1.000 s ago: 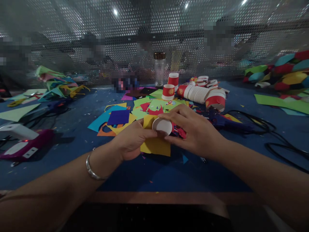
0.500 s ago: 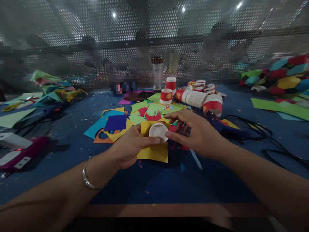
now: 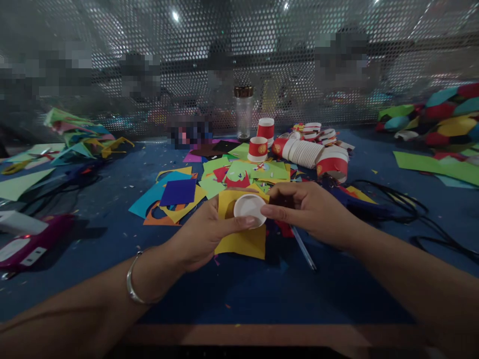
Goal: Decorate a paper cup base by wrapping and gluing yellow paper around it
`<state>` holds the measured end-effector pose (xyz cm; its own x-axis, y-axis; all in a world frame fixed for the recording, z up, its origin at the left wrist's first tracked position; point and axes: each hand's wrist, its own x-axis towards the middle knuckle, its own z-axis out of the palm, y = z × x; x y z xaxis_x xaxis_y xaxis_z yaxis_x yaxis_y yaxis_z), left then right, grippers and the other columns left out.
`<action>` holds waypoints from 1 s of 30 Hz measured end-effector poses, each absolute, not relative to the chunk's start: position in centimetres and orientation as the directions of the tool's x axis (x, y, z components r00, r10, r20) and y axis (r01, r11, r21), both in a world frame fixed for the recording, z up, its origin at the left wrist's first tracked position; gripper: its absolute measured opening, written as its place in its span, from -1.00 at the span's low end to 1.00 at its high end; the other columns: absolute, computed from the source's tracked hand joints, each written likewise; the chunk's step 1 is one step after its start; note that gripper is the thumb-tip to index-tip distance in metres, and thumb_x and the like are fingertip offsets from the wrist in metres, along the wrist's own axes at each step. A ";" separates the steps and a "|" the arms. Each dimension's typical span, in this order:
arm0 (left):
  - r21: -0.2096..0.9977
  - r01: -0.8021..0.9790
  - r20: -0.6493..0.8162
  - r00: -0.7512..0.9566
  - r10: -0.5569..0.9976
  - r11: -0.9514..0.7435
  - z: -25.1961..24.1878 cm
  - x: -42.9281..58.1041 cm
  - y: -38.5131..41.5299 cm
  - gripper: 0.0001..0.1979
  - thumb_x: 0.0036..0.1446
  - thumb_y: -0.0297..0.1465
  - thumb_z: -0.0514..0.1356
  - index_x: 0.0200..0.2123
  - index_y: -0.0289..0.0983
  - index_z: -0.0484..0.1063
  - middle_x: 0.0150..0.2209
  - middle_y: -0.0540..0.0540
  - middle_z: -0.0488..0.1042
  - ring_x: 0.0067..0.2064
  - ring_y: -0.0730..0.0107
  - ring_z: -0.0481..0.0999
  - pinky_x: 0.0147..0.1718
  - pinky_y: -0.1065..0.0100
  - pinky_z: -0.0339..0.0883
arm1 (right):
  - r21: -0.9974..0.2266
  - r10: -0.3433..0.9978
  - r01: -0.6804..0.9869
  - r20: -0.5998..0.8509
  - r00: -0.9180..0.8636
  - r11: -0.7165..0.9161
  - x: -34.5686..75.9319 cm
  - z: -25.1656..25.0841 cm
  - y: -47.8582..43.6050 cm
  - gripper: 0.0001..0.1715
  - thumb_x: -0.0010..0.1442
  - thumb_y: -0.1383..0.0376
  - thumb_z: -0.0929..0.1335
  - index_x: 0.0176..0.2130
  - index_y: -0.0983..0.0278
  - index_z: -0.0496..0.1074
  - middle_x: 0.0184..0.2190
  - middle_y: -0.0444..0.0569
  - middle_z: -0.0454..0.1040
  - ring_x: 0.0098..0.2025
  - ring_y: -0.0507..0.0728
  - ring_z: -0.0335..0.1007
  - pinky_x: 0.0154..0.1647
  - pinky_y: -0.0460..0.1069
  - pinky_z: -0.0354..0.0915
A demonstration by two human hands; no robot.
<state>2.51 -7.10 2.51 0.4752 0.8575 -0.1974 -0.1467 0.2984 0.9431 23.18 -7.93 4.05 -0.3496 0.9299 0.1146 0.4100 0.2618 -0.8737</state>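
Note:
My left hand [image 3: 200, 229] pinches a sheet of yellow paper [image 3: 239, 244], with a shallow white round piece [image 3: 249, 207] on top that looks like a paper-cup bottom. Its thumb presses the lower part of the round piece, and its fingers go behind the sheet, mostly hidden. My right hand [image 3: 310, 212] is closed at the sheet's right edge. The right thumb tip touches the rim of the round piece, while the index finger is at the sheet's upper right corner. A pen [image 3: 304, 249] lies on the blue table just below the right hand.
Colored paper scraps [image 3: 239, 172] lie beyond my hands. Red-and-white paper cups [image 3: 258, 149] and a stack of cups [image 3: 305, 152] are behind them, near a clear bottle [image 3: 244, 114]. A purple power strip [image 3: 33, 244] is at left, black cables [image 3: 404, 199] at right.
The yellow paper and white round piece appear slightly lower and to the right. My right index finger has come down toward the sheet's upper corner, and the right fingers are more closed.

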 end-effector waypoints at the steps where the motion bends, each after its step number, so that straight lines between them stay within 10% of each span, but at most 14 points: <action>1: 0.935 -0.147 -0.218 0.477 0.852 0.322 2.6 2.5 -7.1 -0.59 -0.15 -0.34 0.59 -0.20 -0.26 0.61 -0.31 -0.03 0.66 -0.30 0.38 0.60 -0.28 0.38 0.47 | -0.886 0.935 0.398 0.098 -0.341 0.238 23.1 4.1 -7.9 -0.53 0.15 -0.08 0.50 -0.43 0.23 0.44 -0.49 -0.19 0.36 -0.43 0.02 0.22 -0.40 -0.05 0.18; 15: 0.915 -0.094 -0.337 0.359 0.870 0.393 2.8 2.6 -7.4 -0.39 -0.42 -0.47 0.65 -0.25 -0.26 0.50 -0.35 0.05 0.63 -0.42 0.45 0.56 -0.41 0.42 0.44 | -0.912 0.934 0.395 -0.044 -0.354 0.107 23.4 3.5 -7.6 -0.42 0.11 -0.17 0.48 -0.50 0.21 0.30 -0.51 -0.21 0.21 -0.42 0.02 0.10 -0.40 -0.04 0.09; 30: 0.909 -0.130 -0.372 0.182 0.910 0.397 2.6 2.0 -6.6 -0.31 -0.40 -0.41 0.64 -0.14 -0.27 0.46 -0.13 -0.08 0.63 -0.11 0.19 0.60 -0.11 0.22 0.45 | -0.878 0.905 0.464 -0.099 -0.413 0.115 23.7 3.8 -7.6 -0.45 0.21 -0.15 0.43 -0.50 0.22 0.36 -0.55 -0.19 0.36 -0.48 0.02 0.24 -0.45 -0.06 0.17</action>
